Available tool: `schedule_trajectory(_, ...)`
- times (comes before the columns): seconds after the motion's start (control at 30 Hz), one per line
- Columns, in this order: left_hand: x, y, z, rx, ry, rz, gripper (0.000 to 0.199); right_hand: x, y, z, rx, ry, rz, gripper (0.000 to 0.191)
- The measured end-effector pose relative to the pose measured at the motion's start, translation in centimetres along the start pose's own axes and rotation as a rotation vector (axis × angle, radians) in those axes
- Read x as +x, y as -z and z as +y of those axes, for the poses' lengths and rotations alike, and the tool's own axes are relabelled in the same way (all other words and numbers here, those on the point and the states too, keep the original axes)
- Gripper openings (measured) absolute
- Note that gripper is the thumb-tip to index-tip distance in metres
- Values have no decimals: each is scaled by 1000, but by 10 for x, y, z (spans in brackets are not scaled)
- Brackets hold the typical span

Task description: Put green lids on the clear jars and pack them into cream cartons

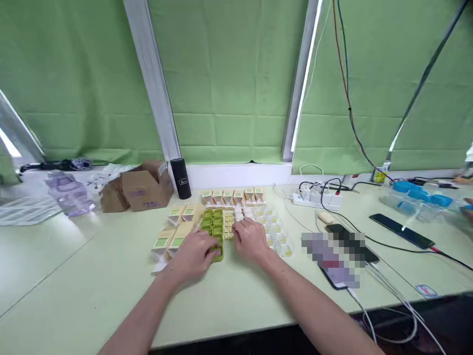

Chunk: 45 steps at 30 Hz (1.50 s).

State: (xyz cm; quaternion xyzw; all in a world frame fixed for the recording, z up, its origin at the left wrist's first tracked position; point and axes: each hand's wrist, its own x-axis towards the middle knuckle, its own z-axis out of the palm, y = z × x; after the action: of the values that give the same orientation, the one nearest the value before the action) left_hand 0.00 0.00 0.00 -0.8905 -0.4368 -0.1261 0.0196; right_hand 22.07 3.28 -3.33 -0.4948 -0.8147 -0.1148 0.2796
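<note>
My left hand [195, 252] is curled over the near end of two columns of small green open boxes [218, 220], its fingertips on one of the nearest boxes. My right hand [252, 237] is closed, fingers bent down at the near end of a row of small white pieces [238, 213]; whatever lies under its fingertips is hidden. Between the hands stand small pale-yellow blocks [229, 219] in two columns. Clear plastic cups [276, 229] with yellow bits inside are lined up right of my right hand. Open cartons with green panels [176, 242] lie left of my left hand.
More small cartons [228, 197] form a row behind. A black cylinder [181, 178], a cardboard box [146, 187] and a clear plastic bottle [69, 194] stand back left. At right lie phones [401, 230], cables and a power strip [318, 198]. Part of another person's hand shows at the right edge.
</note>
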Motion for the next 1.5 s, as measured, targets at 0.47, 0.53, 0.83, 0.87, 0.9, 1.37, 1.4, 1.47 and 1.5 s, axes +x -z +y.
schedule_trajectory(0.47,-8,-4,5,19,-60,-9,13,-4,4,-9,31,21,14,10)
schedule_trajectory(0.53,-8,-7,4,42,-75,0,17,-5,3,-8,36,21,21,10)
schedule_trajectory(0.83,-5,-8,8,73,-162,106,22,-5,1,-6,78,9,75,9)
schedule_trajectory(0.87,-5,-8,9,77,-172,129,22,-5,1,-6,81,8,80,10)
schedule_trajectory(0.9,-3,-7,9,83,-183,158,22,-5,1,-5,89,8,89,12)
schedule_trajectory(1.37,53,-1,1,140,-186,499,19,1,-7,6,770,20,325,54)
schedule_trajectory(1.4,52,-4,1,137,-190,501,19,1,-8,6,780,17,330,55)
schedule_trajectory(1.47,48,-10,2,125,-196,506,21,1,-7,6,785,30,330,57)
schedule_trajectory(1.5,46,-11,2,115,-199,507,21,1,-7,6,785,41,322,57)
